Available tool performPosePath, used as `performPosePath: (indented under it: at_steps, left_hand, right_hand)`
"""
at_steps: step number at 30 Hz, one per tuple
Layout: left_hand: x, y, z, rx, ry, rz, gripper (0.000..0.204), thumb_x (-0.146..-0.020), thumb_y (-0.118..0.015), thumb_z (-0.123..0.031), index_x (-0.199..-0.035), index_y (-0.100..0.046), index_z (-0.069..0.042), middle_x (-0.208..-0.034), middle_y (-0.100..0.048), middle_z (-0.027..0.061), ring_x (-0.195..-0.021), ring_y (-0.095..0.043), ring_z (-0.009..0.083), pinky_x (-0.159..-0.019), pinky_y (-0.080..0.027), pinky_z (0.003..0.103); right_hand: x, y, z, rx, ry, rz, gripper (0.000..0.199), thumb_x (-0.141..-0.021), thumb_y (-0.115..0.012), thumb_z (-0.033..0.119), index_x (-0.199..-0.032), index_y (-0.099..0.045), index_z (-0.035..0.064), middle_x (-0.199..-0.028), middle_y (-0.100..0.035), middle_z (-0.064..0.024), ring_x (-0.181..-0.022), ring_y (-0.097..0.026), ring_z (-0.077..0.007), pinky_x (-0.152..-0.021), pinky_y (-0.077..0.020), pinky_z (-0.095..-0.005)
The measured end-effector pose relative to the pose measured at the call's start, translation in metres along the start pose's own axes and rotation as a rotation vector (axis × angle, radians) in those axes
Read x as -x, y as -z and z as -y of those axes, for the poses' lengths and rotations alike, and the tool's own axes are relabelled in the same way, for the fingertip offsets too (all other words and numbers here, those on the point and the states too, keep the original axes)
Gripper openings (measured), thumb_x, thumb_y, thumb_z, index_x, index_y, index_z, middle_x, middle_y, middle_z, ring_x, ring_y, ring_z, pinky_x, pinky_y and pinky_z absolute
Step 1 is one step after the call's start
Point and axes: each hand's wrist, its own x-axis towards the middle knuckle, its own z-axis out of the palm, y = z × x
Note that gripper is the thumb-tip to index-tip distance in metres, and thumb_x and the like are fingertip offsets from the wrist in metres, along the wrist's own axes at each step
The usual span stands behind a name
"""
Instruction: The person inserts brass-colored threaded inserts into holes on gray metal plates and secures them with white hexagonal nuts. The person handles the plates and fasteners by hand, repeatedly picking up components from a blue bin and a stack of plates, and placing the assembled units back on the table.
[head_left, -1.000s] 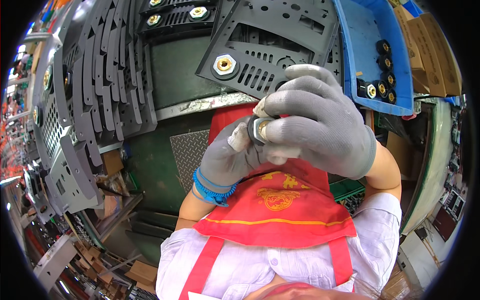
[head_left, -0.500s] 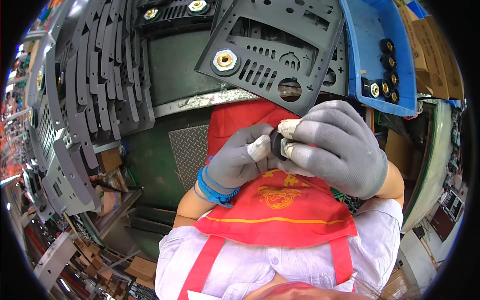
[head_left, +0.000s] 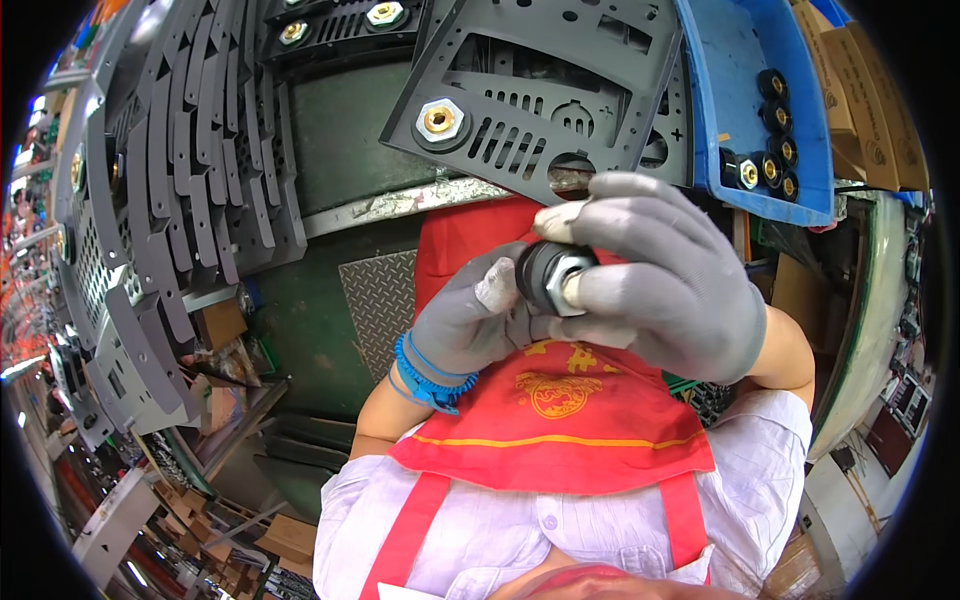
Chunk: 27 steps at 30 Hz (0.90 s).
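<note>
Both my hands wear grey gloves with whitish fingertips and meet above the red apron. Between them is a black round fitting with a silver hex nut (head_left: 560,281), its nut side turned toward my right hand. My left hand (head_left: 470,308) is closed on the black side. My right hand (head_left: 660,280) has its thumb on the nut and its fingers curled over the fitting's top. Just beyond my hands lies a dark grey perforated metal panel (head_left: 508,140), carrying a similar fitting with a brass centre and hex nut (head_left: 440,121) at its near left corner.
A blue bin (head_left: 748,100) at the far right holds several black fittings (head_left: 771,170). Curved grey metal panels (head_left: 190,150) stand in a row at the left. Another panel with fittings (head_left: 345,30) lies at the back. Cardboard boxes (head_left: 855,100) stand beyond the bin.
The fitting has shifted slightly left and tilted, so more of its nut shows. My right hand's fingers have moved left over its top. The panel appears slightly higher and further left in view.
</note>
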Motion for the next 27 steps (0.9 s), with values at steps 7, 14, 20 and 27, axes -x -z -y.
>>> performPosePath:
  at_steps: [7,14,20,27]
  left_hand:
    - [-0.034,0.028,0.006,0.049,-0.147,-0.076,0.043,-0.102,-0.053,-0.028,-0.134,-0.047,0.000,-0.128,-0.057,0.0134,-0.112,-0.062,0.0233,-0.106,-0.049,0.044]
    - [-0.045,0.032,0.006,0.090,-0.184,0.058,0.051,-0.101,-0.055,-0.029,-0.140,-0.041,0.002,-0.135,-0.054,0.0158,-0.122,-0.058,0.0291,-0.104,-0.051,0.045]
    - [-0.046,0.040,0.006,0.071,-0.060,0.005,0.057,-0.096,-0.063,-0.026,-0.143,-0.039,-0.004,-0.142,-0.050,0.0141,-0.129,-0.053,0.0315,-0.108,-0.046,0.054]
    - [-0.043,0.035,0.004,0.060,-0.142,0.033,0.063,-0.095,-0.065,-0.031,-0.143,-0.038,-0.001,-0.141,-0.050,0.0149,-0.128,-0.054,0.0302,-0.108,-0.047,0.049]
  right_hand:
    - [-0.021,0.009,-0.046,0.412,-0.303,-0.277,0.024,-0.081,-0.073,0.008,-0.100,-0.060,0.0050,-0.119,-0.066,-0.0154,-0.100,-0.065,-0.0339,-0.086,-0.0513,-0.0402]
    - [-0.011,-0.007,-0.053,0.373,-0.322,-0.151,0.024,-0.080,-0.073,0.012,-0.100,-0.060,0.0072,-0.115,-0.068,-0.0120,-0.098,-0.065,-0.0337,-0.085,-0.0501,-0.0404]
    - [-0.015,-0.004,-0.050,0.343,-0.302,-0.081,0.024,-0.080,-0.073,0.011,-0.100,-0.060,0.0070,-0.114,-0.067,-0.0128,-0.097,-0.065,-0.0353,-0.082,-0.0510,-0.0415]
    - [-0.015,-0.003,-0.054,0.281,-0.295,-0.080,0.024,-0.079,-0.073,0.010,-0.099,-0.060,0.0057,-0.116,-0.066,-0.0153,-0.095,-0.065,-0.0373,-0.081,-0.0516,-0.0425]
